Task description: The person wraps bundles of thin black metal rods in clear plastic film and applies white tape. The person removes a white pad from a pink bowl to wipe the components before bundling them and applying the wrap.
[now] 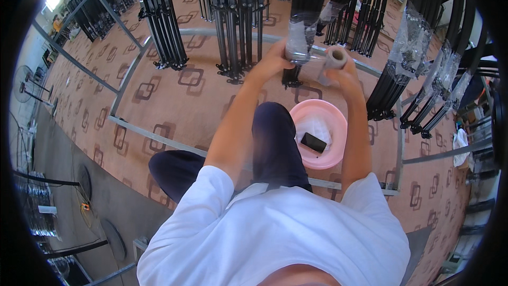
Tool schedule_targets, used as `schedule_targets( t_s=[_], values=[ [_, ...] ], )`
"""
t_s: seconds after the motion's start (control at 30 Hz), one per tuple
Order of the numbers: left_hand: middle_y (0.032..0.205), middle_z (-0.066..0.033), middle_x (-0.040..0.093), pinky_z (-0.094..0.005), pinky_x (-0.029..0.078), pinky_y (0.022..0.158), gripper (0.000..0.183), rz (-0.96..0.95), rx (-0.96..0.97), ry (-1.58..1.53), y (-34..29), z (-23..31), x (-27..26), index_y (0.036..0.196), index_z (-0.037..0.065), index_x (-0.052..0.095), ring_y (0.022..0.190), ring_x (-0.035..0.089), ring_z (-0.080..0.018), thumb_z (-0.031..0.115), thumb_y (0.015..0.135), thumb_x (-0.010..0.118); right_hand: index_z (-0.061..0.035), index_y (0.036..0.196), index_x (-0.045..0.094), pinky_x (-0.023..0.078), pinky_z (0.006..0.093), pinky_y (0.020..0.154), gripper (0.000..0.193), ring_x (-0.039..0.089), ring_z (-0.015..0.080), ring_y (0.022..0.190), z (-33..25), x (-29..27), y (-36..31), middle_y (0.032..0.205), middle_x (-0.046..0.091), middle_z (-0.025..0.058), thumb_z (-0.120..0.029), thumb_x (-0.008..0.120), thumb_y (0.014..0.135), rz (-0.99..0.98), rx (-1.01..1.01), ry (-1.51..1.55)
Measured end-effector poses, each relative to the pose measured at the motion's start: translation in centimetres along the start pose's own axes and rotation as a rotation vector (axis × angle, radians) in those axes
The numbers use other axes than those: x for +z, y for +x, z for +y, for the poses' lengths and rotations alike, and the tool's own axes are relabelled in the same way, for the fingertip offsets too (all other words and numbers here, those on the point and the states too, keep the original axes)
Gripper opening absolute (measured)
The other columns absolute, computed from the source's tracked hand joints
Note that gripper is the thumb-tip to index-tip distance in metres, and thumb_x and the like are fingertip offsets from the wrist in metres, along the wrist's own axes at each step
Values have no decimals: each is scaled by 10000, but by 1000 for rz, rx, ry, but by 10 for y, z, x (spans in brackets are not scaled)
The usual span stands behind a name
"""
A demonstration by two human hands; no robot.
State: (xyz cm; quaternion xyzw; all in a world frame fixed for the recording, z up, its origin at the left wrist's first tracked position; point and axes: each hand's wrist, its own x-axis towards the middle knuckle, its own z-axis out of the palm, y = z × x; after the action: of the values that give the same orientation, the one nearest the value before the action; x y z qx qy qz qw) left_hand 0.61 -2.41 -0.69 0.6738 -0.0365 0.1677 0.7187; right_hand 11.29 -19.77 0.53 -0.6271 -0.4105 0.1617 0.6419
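A hanging bundle of black metal bars point(308, 0) is in front of me, with clear stretch film point(300, 42) wound round its lower part. My left hand point(273, 62) grips this bundle from the left at the film; some of its fingers are hidden behind the bars. In my right hand point(345, 74), just to the right, is a roll of stretch film point(336, 58), its open core facing up toward me. A strip of film runs from the roll to the bundle. Below my hands, a pink basin point(338, 152) holds crumpled clear plastic point(315, 126) and a black phone point(314, 142).
Unwrapped black bundles point(161, 26) hang at the left and back. Film-wrapped bundles point(407, 47) hang at the right. A grey metal frame point(159, 139) runs low around my legs over the patterned carpet point(211, 111). A fan point(24, 83) stands far left.
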Motion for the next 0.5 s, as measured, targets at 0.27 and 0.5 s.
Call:
schedule_targets(
  t_s=[0.27, 0.5],
  values=[
    [1061, -83, 516, -296, 376, 853, 565, 211, 365, 384, -17, -29, -38, 1174, 48, 398, 1023, 473, -196, -102, 647, 540, -34, 1061, 489, 382, 242, 716, 465, 477, 135, 818, 31, 51, 93, 960, 506, 47, -3, 496, 597, -42, -177, -24],
    [1270, -246, 276, -356, 207, 1004, 774, 460, 466, 824, -26, -62, -19, 1265, -28, 246, 1204, 246, -359, 42, 585, 609, -40, 1125, 450, 350, 306, 831, 446, 444, 196, 962, 103, 41, 114, 1080, 466, 65, -245, 408, 731, -271, 166, 552]
  ],
)
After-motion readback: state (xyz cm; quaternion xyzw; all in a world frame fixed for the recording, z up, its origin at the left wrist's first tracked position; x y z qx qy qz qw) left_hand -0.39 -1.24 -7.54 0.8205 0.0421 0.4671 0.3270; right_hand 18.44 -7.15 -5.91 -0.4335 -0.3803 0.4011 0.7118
